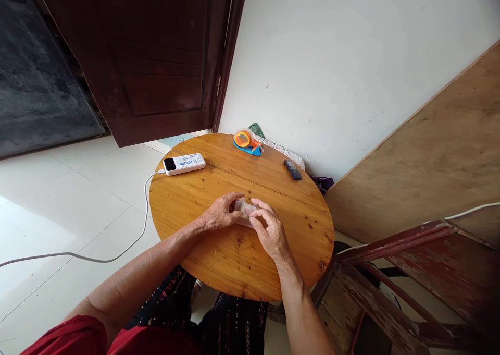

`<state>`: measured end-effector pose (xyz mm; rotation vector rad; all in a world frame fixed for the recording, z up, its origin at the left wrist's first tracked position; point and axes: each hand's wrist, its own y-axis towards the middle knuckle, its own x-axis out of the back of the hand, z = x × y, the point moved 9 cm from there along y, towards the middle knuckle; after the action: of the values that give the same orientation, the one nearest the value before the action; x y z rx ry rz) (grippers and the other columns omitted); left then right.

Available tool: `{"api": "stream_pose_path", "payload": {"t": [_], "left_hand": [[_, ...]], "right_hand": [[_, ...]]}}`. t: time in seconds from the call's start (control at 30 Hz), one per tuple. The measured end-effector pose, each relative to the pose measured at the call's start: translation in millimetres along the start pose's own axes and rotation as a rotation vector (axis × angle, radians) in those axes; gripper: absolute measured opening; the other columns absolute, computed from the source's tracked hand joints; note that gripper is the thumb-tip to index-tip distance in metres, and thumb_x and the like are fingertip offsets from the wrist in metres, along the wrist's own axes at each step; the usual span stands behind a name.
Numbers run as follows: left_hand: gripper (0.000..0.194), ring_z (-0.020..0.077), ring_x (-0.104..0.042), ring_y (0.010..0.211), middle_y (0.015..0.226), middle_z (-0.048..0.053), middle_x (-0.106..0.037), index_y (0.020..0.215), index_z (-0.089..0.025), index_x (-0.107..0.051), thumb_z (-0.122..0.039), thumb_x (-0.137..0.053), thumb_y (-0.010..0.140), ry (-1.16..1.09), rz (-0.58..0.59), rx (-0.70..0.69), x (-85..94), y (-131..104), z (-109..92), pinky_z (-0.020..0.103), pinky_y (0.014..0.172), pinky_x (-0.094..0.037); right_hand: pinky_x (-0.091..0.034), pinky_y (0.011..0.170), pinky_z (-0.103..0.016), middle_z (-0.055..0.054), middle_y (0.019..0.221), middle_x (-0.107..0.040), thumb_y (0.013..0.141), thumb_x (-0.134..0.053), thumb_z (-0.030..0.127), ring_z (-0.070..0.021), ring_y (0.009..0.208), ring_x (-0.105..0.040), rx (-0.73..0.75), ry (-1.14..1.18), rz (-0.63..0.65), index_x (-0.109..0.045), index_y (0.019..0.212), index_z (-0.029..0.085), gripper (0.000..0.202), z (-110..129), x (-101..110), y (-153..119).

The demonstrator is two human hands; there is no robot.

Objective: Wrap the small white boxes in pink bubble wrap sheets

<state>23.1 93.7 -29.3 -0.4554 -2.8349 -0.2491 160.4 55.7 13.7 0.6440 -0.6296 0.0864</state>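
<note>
A small clear plastic packet with something pale and pinkish inside is between my hands, over the middle of the round wooden table. My left hand grips the packet's left end, thumb below and fingers above. At the packet's right end, my right hand has its thumb and index finger pinched together. Under the packet a whitish strip shows, partly covered by my hands; what it is cannot be made out.
A white power bank with a cable lies at the table's left. An orange and blue tape dispenser stands at the back, beside a dark blurred object. A wooden chair is at the right.
</note>
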Motion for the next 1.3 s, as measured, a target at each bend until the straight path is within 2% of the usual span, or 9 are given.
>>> {"api": "stream_pose_path", "payload": {"t": [0.23,0.43,0.6,0.73,0.83,0.97,1.13,1.23,1.3], "left_hand": [[0.064,0.015,-0.058,0.081,0.11,0.007,-0.062,0.133,-0.014,-0.054,-0.016,-0.061,0.069,0.018,0.01,-0.08,-0.6,-2,-9,0.028,0.074,-0.05],[0.074,0.0204,-0.056,0.103,0.118,0.007,-0.058,0.139,-0.019,-0.047,-0.01,-0.062,0.067,0.034,0.037,-0.226,-2.3,-5,-20,0.036,0.093,-0.048],[0.08,0.0208,-0.055,0.109,0.121,0.009,-0.053,0.142,-0.019,-0.041,-0.005,-0.059,0.065,-0.077,0.07,-0.29,-8.3,-8,-22,0.035,0.096,-0.047],[0.087,0.0209,-0.054,0.108,0.123,0.01,-0.049,0.145,-0.02,-0.036,-0.004,-0.057,0.063,-0.097,0.105,-0.276,-12.2,-9,-22,0.035,0.093,-0.049],[0.092,0.0224,-0.053,0.11,0.131,0.013,-0.046,0.149,-0.02,-0.031,-0.006,-0.058,0.062,-0.094,0.121,-0.253,-13.4,-9,-22,0.036,0.091,-0.05],[0.095,0.0252,-0.048,0.12,0.135,0.013,-0.046,0.151,-0.02,-0.028,-0.008,-0.061,0.062,-0.068,0.114,-0.279,-12.3,-10,-27,0.041,0.105,-0.041],[0.098,0.0252,-0.048,0.12,0.141,0.011,-0.044,0.153,-0.022,-0.024,-0.01,-0.06,0.063,-0.116,0.152,-0.282,-10.6,-10,-32,0.043,0.108,-0.037],[0.088,0.0228,-0.052,0.109,0.133,0.008,-0.05,0.148,-0.023,-0.035,-0.013,-0.06,0.064,-0.173,0.172,-0.211,-9.7,-8,-28,0.04,0.101,-0.041],[0.076,0.021,-0.054,0.1,0.119,0.006,-0.056,0.139,-0.021,-0.047,-0.014,-0.058,0.064,-0.216,0.184,-0.123,-10.6,-5,-20,0.037,0.093,-0.045]], "right_hand": [[-0.041,0.102,-0.046,-0.014,0.123,-0.063,0.096,-0.047,0.031,-0.0255,0.118,-0.056,-0.032,0.001,-0.099,-0.054,0.086,0.023,0.015,-5,7,-1],[-0.043,0.097,-0.043,-0.013,0.116,-0.063,0.098,-0.041,0.034,-0.0251,0.113,-0.058,-0.073,0.015,-0.17,-0.051,0.085,0.023,0.02,-8,16,-1],[-0.047,0.085,-0.04,-0.009,0.097,-0.068,0.097,-0.041,0.034,-0.0236,0.094,-0.063,-0.077,-0.102,-0.168,-0.051,0.088,0.023,0.018,-4,14,3],[-0.047,0.077,-0.037,-0.004,0.08,-0.067,0.093,-0.047,0.032,-0.0225,0.078,-0.062,-0.08,-0.225,-0.192,-0.053,0.086,0.024,0.013,1,22,14],[-0.048,0.077,-0.036,-0.006,0.087,-0.068,0.092,-0.05,0.033,-0.023,0.082,-0.063,-0.09,-0.239,-0.26,-0.055,0.091,0.023,0.011,4,37,27],[-0.049,0.078,-0.034,-0.006,0.09,-0.069,0.092,-0.049,0.033,-0.0217,0.083,-0.064,-0.079,-0.176,-0.28,-0.057,0.094,0.023,0.013,7,46,48],[-0.049,0.073,-0.033,-0.005,0.083,-0.069,0.089,-0.048,0.033,-0.0208,0.077,-0.064,-0.117,-0.138,-0.276,-0.059,0.089,0.022,0.016,-14,44,77],[-0.049,0.072,-0.035,-0.006,0.08,-0.069,0.085,-0.047,0.032,-0.0224,0.075,-0.064,-0.173,-0.148,-0.253,-0.06,0.085,0.021,0.017,-37,42,92],[-0.049,0.074,-0.037,-0.007,0.081,-0.07,0.082,-0.048,0.031,-0.0236,0.077,-0.064,-0.198,-0.158,-0.247,-0.06,0.082,0.021,0.017,-48,44,97]]}}
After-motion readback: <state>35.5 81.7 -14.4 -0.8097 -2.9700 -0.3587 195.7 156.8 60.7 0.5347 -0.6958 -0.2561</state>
